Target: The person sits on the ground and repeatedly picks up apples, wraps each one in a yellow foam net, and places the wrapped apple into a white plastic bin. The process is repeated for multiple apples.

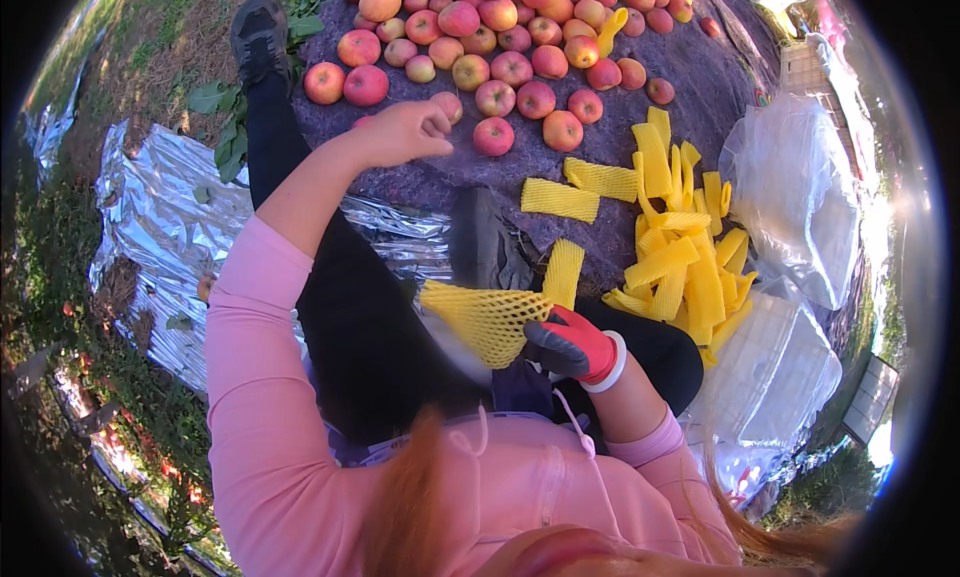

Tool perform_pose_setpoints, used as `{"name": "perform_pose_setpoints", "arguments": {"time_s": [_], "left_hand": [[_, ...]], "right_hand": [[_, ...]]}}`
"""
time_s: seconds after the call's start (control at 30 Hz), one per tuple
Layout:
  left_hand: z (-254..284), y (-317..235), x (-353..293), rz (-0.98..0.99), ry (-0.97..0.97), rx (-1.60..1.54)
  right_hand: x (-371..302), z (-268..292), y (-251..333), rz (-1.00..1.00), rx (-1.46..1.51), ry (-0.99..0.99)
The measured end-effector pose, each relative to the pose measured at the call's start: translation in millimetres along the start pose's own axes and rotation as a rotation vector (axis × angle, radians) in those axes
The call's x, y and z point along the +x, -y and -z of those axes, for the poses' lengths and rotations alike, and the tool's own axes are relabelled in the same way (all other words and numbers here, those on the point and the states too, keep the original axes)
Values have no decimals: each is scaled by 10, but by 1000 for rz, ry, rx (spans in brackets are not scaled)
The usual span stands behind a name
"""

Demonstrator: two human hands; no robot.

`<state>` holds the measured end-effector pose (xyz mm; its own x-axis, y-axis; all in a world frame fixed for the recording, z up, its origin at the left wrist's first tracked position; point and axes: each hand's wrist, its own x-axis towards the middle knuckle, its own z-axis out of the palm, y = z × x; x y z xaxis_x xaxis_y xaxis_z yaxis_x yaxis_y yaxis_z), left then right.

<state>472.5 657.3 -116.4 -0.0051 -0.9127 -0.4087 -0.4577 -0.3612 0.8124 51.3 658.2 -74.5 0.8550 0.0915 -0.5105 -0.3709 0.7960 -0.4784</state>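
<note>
My left hand (403, 135) is bare and reaches over the near edge of the apple pile (515, 37). Its fingers are half bent, thumb apart from them, with nothing visible between. Just beyond the fingertips lies a red apple (449, 105), partly covered by them. My right hand (572, 343), in a red and grey glove, grips a yellow foam fruit net (480, 317) by one end, in front of my body. The net is stretched wide, its mesh spread toward the left. Several flat yellow nets (690, 267) lie heaped beyond my right hand, with a few loose ones (560, 199) beside them.
The apples rest on a dark purple cloth (400, 184). Crinkled silver foil (180, 212) covers ground at the left. Clear plastic bags (790, 197) lie at the right, near a pale crate (803, 67). My black-trousered leg (280, 147) stretches along the apples' left side.
</note>
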Motion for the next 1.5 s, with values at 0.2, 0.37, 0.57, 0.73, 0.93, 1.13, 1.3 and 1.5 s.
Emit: {"name": "perform_pose_setpoints", "arguments": {"time_s": [0.2,0.37,0.57,0.73,0.93,1.13,1.3,1.5], "left_hand": [[908,1246,208,322,-745,942],[779,1440,306,543,-780,1018],[681,1023,-98,614,-774,930],[471,675,-634,464,-946,483],[440,879,-932,174,-863,606],[409,947,-587,481,-538,802],[177,1024,-135,706,-541,890],[278,966,-206,712,-571,814]], "right_hand": [[-60,192,-204,105,222,-200],[-307,212,-330,136,159,-250],[-333,109,-488,215,201,-305],[-400,22,-588,236,219,-334],[-379,-50,-716,224,162,-315],[-456,-48,-882,309,-109,-374],[-597,-169,-873,250,160,-514],[-623,-132,-714,333,184,-437]]}}
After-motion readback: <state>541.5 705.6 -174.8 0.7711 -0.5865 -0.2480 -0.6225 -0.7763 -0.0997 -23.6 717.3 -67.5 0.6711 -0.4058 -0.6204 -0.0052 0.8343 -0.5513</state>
